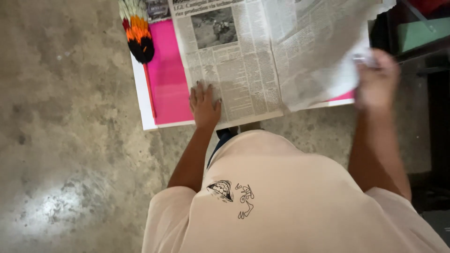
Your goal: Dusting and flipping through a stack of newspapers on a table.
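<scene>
1. Left hand (204, 105) pressed flat, fingers spread, on the newspaper's (243, 61) near edge.
2. Right hand (376, 79), blurred, closed on a lifted newspaper page at the right side.
3. Newspaper spread over a pink sheet (168, 79) on white board (140, 103), all lying on the concrete floor (70, 140).
4. Feather duster (138, 33), orange and black, resting at the pink sheet's far left corner.

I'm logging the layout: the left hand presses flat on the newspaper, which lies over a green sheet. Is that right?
Not quite. The head view shows the sheet under the newspaper is pink, not green. The left hand does press flat on the newspaper.
</scene>
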